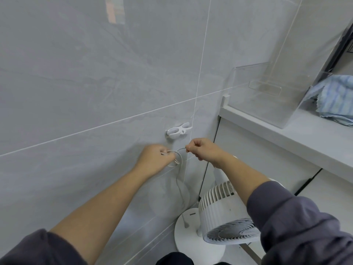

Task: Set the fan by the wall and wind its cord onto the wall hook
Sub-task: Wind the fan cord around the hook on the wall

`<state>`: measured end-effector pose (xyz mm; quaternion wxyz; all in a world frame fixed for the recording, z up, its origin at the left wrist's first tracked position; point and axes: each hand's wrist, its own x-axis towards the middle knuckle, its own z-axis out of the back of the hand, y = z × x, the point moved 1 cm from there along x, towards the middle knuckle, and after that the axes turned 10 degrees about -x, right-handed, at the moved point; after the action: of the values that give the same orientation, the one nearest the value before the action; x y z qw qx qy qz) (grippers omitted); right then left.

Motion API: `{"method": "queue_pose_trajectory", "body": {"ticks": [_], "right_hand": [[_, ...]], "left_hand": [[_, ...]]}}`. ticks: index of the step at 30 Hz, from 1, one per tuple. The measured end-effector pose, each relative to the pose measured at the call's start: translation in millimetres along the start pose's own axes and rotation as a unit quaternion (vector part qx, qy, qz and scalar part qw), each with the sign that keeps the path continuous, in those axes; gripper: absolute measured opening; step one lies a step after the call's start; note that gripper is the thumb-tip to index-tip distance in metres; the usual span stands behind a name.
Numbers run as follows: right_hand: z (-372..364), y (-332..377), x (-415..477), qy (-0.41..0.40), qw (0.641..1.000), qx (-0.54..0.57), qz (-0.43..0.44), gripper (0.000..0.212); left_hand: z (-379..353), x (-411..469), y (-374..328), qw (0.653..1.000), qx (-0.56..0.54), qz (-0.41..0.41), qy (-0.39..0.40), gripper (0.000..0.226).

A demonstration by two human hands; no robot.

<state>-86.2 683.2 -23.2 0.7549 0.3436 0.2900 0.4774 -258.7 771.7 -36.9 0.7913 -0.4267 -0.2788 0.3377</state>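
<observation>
A white fan (pixel 219 217) stands on its round base on the floor, close to the grey tiled wall. Its thin grey cord (pixel 180 190) rises from the base along the wall and ends in small loops between my hands. My left hand (pixel 156 159) grips the coiled loops and what looks like the plug. My right hand (pixel 202 150) pinches the cord a little to the right of them. A white double-winged wall hook (pixel 178 130) sits on the wall just above both hands, with no cord on it.
A white counter (pixel 286 129) juts out at the right, above white cabinet fronts. On it stand a clear plastic box (pixel 267 92) and a folded blue striped cloth (pixel 336 100). The fan is wedged in the corner between wall and cabinet.
</observation>
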Motion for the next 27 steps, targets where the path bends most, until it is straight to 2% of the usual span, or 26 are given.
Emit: {"method": "queue_pose_trajectory", "body": {"ticks": [3,4,6,7,8,9,11,12,17,19,20,22,24,27], "right_hand": [[-4.2,3.2,-1.7,0.004,1.000,0.003,0.002,0.018],[-7.0,4.7,-2.2,0.011,1.000,0.000,0.005,0.017],[-12.8,6.4,-1.8,0.027,1.000,-0.002,0.006,0.019],[-15.4,6.6,-1.2,0.031,1.000,-0.001,0.002,0.020],[-16.9,6.6,-0.7,0.034,0.999,-0.002,-0.002,0.020],[-17.1,6.2,0.1,0.035,0.999,-0.008,-0.004,0.020],[-12.8,4.6,1.5,0.026,0.999,-0.042,0.003,0.019],[-10.0,3.7,2.6,0.016,0.998,-0.061,0.011,0.018],[-3.3,-1.0,8.7,-0.063,0.996,-0.068,0.008,0.016],[9.0,-1.8,9.6,-0.142,0.989,-0.029,-0.011,0.015],[18.0,-2.3,9.5,-0.175,0.984,-0.007,-0.019,0.016],[30.8,-2.6,9.3,-0.189,0.981,0.020,-0.025,0.022],[25.6,0.7,9.7,-0.151,0.988,0.034,-0.018,0.025],[6.4,4.4,10.9,-0.107,0.994,0.031,0.002,0.023]], "left_hand": [[-4.8,2.1,-0.6,0.989,-0.091,0.100,-0.064,0.022],[-8.9,1.3,-0.4,0.979,-0.129,0.145,-0.065,0.031],[-18.9,-0.2,1.4,0.940,-0.252,0.227,-0.047,0.063],[-22.6,-0.7,0.9,0.916,-0.308,0.254,-0.036,0.070],[-25.2,0.4,1.0,0.901,-0.342,0.265,-0.025,0.067],[-25.8,3.1,0.9,0.901,-0.348,0.258,-0.009,0.058],[-23.0,5.0,-2.4,0.925,-0.308,0.219,0.028,0.033],[-21.6,5.5,-3.3,0.939,-0.277,0.198,0.039,0.028],[-13.3,4.8,4.8,0.988,-0.121,0.090,0.029,0.033],[-1.3,-1.5,25.2,0.996,-0.042,0.082,-0.015,0.035],[4.3,-6.7,36.8,0.994,-0.036,0.097,-0.040,0.037],[6.1,-14.1,47.5,0.984,-0.102,0.136,-0.054,0.038],[-4.3,-13.5,38.8,0.974,-0.162,0.158,-0.030,0.026],[-19.8,-5.4,4.9,0.963,-0.236,0.123,0.027,0.029]]}}
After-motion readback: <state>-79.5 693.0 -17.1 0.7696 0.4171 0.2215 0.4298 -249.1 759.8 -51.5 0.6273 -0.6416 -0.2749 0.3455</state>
